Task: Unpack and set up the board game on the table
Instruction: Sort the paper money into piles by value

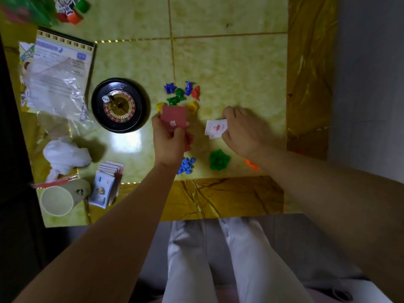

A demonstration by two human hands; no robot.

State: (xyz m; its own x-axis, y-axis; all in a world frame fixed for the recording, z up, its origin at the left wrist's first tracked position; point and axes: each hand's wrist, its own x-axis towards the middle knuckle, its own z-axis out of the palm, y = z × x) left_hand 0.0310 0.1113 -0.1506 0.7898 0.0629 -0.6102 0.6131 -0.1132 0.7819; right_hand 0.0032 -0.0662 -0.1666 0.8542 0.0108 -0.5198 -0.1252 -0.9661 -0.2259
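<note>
Two hands of mine are busy over the table (229, 62). My left hand (168, 141) has its fingers curled round a red deck of cards (173, 119), just on my side of the coloured pawns (181, 92). My right hand (242, 130) pinches a few small white cards (215, 127) beside it. The roulette wheel (120, 105) sits left of the deck, with the blue pieces (185, 165) and green pieces (219, 159) nearer me.

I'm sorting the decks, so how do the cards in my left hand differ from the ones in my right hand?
The red cards in the left hand show a red back with a white mark; the white cards in the right hand show white faces with red print. The red cards look larger than the white cards. Both are gripped, one set per hand.
</note>
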